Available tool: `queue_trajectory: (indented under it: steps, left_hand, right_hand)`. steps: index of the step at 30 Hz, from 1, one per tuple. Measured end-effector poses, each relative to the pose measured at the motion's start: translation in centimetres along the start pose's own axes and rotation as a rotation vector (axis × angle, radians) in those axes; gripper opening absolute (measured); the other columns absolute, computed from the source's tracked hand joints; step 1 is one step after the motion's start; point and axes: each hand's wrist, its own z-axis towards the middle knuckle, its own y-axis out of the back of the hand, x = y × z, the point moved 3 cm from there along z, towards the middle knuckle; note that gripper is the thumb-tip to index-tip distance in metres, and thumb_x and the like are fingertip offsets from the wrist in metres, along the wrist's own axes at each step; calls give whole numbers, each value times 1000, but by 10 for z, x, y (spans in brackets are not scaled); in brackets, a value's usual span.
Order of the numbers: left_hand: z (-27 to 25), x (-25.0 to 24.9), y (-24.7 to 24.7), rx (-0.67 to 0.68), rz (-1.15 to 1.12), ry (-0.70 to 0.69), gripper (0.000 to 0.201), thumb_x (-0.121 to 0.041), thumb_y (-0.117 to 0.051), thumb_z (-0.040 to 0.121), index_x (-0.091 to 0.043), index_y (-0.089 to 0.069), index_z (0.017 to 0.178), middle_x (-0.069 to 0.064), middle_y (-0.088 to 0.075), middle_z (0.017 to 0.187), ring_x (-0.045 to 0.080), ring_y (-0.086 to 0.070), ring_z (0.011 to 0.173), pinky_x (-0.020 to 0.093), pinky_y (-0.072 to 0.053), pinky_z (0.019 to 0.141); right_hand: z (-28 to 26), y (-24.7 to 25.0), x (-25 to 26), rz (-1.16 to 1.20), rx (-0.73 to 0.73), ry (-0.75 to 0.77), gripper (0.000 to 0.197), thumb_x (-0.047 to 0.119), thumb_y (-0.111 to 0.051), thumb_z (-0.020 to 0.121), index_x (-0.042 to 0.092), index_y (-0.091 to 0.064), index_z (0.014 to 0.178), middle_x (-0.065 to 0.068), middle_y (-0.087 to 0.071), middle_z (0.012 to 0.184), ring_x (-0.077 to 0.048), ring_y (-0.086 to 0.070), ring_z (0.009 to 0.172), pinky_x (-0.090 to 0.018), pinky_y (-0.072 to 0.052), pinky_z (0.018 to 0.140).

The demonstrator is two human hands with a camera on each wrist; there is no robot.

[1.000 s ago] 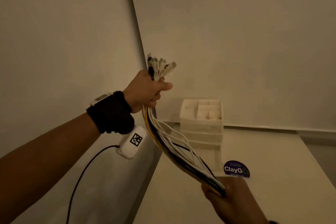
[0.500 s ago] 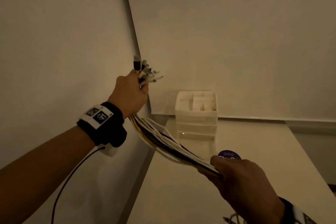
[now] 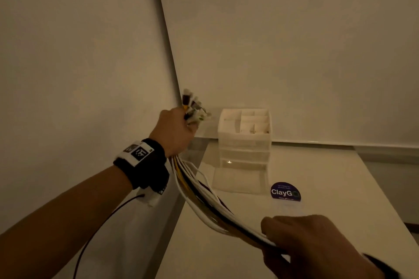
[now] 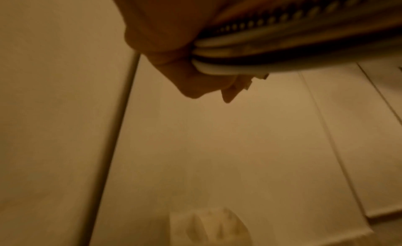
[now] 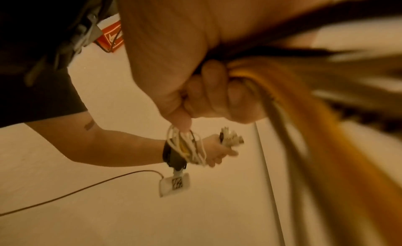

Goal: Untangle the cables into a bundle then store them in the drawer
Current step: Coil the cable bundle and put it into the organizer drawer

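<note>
A bundle of white, yellow and black cables (image 3: 210,199) stretches in the air between my hands. My left hand (image 3: 174,133) grips it near the top, with the plug ends (image 3: 193,108) sticking out above the fist. Low at the right, my right hand (image 3: 301,242) grips the bundle further down, fingers curled round the cables (image 5: 256,88). The left wrist view shows the cables (image 4: 282,48) leaving my fist (image 4: 195,74). A white drawer unit (image 3: 244,140) stands on the table (image 3: 317,188) against the back wall, with open compartments on top and its drawers pushed in.
A round purple ClayGo sticker (image 3: 286,191) lies on the table in front of the drawer unit. Walls meet in a corner (image 3: 172,70) just behind my left hand. A black wire (image 3: 106,217) hangs from my left wrist camera. Beside my body, the right wrist view catches an orange box (image 5: 112,37).
My left hand has turned and dropped slightly with the plug ends. My right hand has come up into view, sliding along the bundle, which now hangs flatter.
</note>
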Motion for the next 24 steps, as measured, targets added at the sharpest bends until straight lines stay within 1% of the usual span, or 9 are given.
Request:
queue_trajectory:
  steps: [4,7,9,12,15,17,19,21,24]
  left_hand:
    - [-39,-31,-25,328,-386,-69,41,-11,-68,87,-33,-59,53,-17,-53,50,-3,-48,53,21,-37,60]
    - [-63,-66,-41,454,-818,105,41,-17,-70,87,-32,-62,49,-11,-48,48,11,-42,47,31,-36,51]
    - [-67,-76,-49,335,-840,114,36,-33,-71,79,-32,-60,46,-10,-54,48,14,-51,51,40,-50,60]
    - [-74,-92,-45,251,-926,71,37,-19,-68,86,-34,-59,53,-24,-57,46,-11,-56,53,11,-47,66]
    - [-80,-107,-49,358,-990,-16,24,-14,-63,80,-31,-64,62,-23,-60,50,-19,-55,58,5,-44,66]
    - [-73,-117,-48,367,-1048,-77,11,-21,-59,77,-12,-63,83,-14,-64,75,-17,-58,72,4,-44,73]
    - [-67,-123,-42,325,-1016,-134,20,-27,-56,80,-15,-59,95,-18,-64,85,-13,-60,81,7,-45,77]
    - [-65,-114,-45,317,-974,-128,19,-15,-59,83,-10,-58,102,-19,-58,82,-18,-58,75,5,-44,71]
    - [-72,-106,-50,317,-837,-108,30,3,-67,82,-1,-59,111,-17,-55,81,-23,-54,68,7,-43,68]
  right_hand:
    - [0,37,-18,280,-169,223,17,22,-52,64,27,-36,66,15,-40,53,-1,-45,43,-10,-31,45]
    - [23,49,-36,606,-362,283,21,5,-57,70,15,-43,57,8,-39,51,-2,-40,44,-17,-30,46]
    - [39,42,-49,793,-451,234,23,-2,-59,67,11,-43,57,3,-38,51,-6,-38,45,-19,-29,48]
    - [57,31,-58,1090,-497,137,22,-7,-50,56,9,-38,66,-3,-35,53,-11,-34,47,-21,-29,47]
    - [71,20,-63,1288,-532,14,26,-15,-40,56,3,-32,73,-24,-30,58,-29,-30,50,-41,-25,44]
    - [77,8,-67,1412,-531,-36,17,-9,-47,71,-8,-34,82,-36,-32,70,-41,-34,61,-52,-33,55]
    - [80,0,-70,1521,-509,-146,66,25,-77,71,-17,-39,105,-34,-45,91,-41,-48,83,-56,-41,78]
    - [80,-5,-72,1631,-477,-237,99,45,-85,57,-9,-42,127,-32,-56,118,-44,-58,107,-54,-46,95]
    - [80,-10,-77,1741,-389,-308,99,50,-87,55,1,-49,133,-21,-69,111,-31,-69,97,-35,-58,75]
